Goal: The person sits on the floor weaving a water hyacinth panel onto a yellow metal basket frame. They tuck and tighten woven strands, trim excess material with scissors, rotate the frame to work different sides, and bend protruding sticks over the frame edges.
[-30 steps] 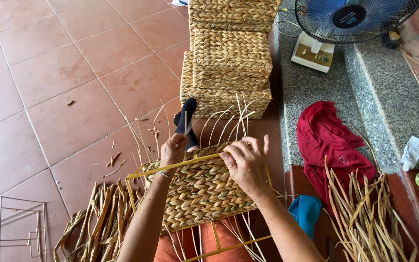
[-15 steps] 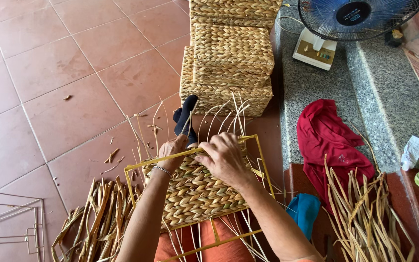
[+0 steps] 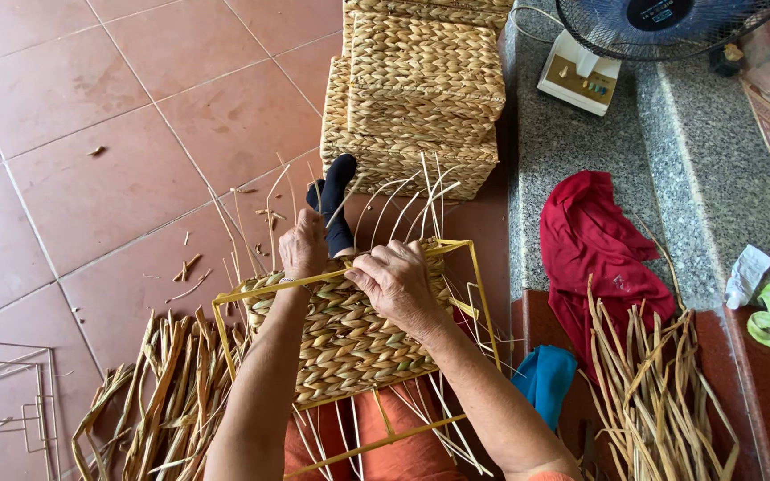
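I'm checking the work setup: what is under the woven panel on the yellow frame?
Under the woven panel show the person's orange-clad lap, loose strands and the yellow frame bars. Whatever lies directly beneath the weave is covered.

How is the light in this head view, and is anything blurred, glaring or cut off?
Head view: soft, even daylight, only faint shadows under the woven panel and stacked baskets; no glare on the floor tiles; left hand and right hand look sharp; the fan is cropped by the top edge.
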Demonstrator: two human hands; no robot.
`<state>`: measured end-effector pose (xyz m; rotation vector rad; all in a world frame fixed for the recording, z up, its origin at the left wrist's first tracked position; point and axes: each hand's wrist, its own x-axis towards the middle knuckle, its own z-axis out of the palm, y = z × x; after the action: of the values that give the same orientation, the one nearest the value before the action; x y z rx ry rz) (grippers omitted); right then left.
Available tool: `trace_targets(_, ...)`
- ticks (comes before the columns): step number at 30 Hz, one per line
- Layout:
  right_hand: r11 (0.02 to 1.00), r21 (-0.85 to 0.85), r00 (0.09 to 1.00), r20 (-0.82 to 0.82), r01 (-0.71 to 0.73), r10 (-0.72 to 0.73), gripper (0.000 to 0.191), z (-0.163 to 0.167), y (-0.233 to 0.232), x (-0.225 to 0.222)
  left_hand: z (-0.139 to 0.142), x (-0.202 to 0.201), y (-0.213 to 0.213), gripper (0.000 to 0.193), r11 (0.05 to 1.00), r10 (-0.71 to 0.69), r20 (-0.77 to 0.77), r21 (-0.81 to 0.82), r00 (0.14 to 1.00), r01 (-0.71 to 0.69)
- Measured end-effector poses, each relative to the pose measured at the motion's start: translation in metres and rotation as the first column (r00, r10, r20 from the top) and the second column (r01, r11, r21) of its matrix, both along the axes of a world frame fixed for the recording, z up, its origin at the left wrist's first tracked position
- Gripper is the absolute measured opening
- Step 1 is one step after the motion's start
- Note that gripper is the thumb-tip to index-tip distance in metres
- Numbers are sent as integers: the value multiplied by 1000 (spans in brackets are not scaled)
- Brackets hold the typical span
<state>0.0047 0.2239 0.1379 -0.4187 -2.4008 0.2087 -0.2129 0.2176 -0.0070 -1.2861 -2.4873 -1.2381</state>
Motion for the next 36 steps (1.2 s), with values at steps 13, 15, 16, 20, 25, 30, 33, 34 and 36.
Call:
trace_targets(13, 976, -215, 999, 28, 39, -33, 21, -36, 31, -29, -1, 52, -32, 16, 943, -107, 340, 334, 934, -13)
trace_targets(15, 939, -339, 998, -5, 57, -62, 29, -41, 37, -35, -5, 55, -35, 14, 933, -172, 317, 356, 933, 51)
trace_targets(16, 955, -294, 999, 0, 41, -43, 28, -44, 38, -36, -6, 55, -35, 12, 940, -192, 420, 339, 887, 43)
trace_targets(20, 991, -131, 998, 59, 26, -19, 28, -54, 43, -34, -15, 49, -36, 19, 958, -224, 836, 282, 501, -42)
trace_targets(25, 982, -187, 992, 128, 23, 1, 28, -60, 55, -39, -18, 29, -49, 26, 946, -302, 824, 322, 479, 43)
trace_targets(30, 943, -332, 994, 111, 17, 21, 28, -51, 59, -43, -18, 19, -59, 42, 961, -274, 809, 250, 520, 117)
trace_targets(33, 938, -340, 998, -10, -62, 62, 26, -40, 51, -36, -23, 17, -54, 45, 987, -160, 667, 87, 727, 138)
trace_targets(34, 933, -356, 998, 9, -58, 66, 24, -36, 49, -34, -25, 17, -51, 39, 987, -115, 629, -15, 769, 160)
trace_targets(36, 921, -386, 997, 40, -52, 73, 20, -27, 46, -32, -29, 14, -42, 30, 958, -42, 526, -220, 850, 184)
